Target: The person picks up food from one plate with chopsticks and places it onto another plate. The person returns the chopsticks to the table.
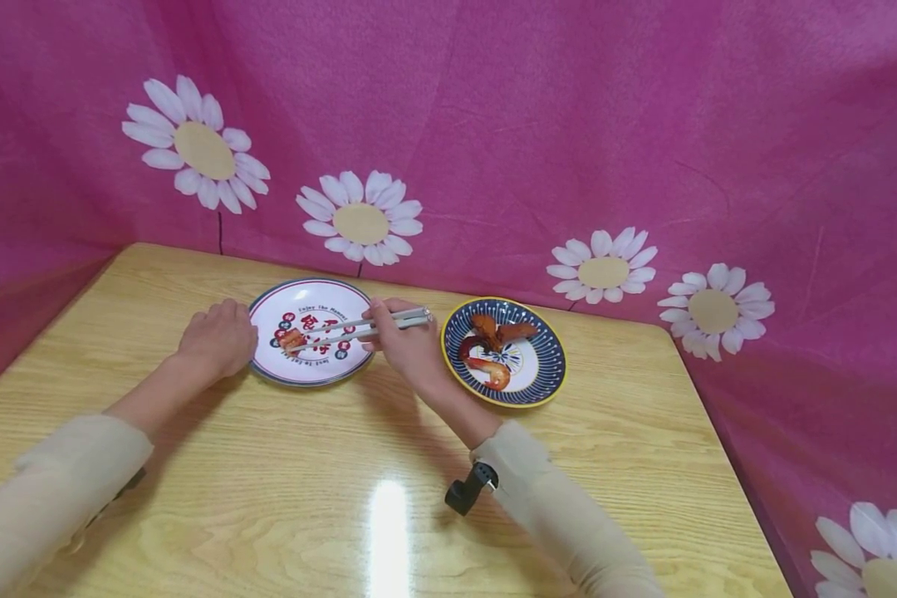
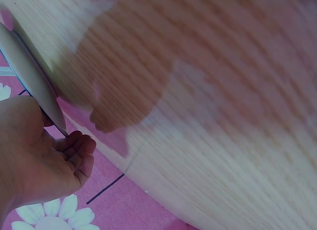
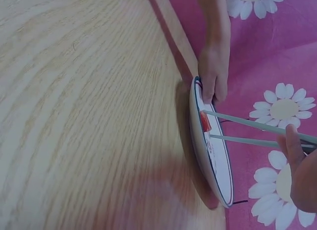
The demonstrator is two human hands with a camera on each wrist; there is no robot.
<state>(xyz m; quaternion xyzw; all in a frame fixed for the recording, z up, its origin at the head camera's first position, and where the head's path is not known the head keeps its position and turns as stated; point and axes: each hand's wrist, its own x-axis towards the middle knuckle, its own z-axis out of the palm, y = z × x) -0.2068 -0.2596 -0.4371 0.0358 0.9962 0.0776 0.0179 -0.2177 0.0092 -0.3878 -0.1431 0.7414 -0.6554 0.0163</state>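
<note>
A white plate (image 1: 269, 365) with a blue rim and red printed characters stands on the table; its left edge is pinched between the thumb and curled fingers of my left hand (image 1: 220, 339). That grip also shows in the left wrist view, where the hand (image 2: 54, 160) holds the plate's rim. My right hand (image 1: 407, 345) holds a pair of pale chopsticks (image 1: 389, 322) over the plate. Their tips are at a small orange-red piece of food (image 1: 293, 341) on the plate's left part. In the right wrist view the tips lie at either end of this food (image 3: 205, 122).
A dark blue patterned plate (image 1: 549, 365) with a yellow rim stands to the right, beside my right forearm. It bears a shrimp (image 1: 493, 374) and several brown pieces of food (image 1: 516, 331). A pink flowered cloth (image 1: 478, 124) hangs behind the wooden table (image 1: 306, 482).
</note>
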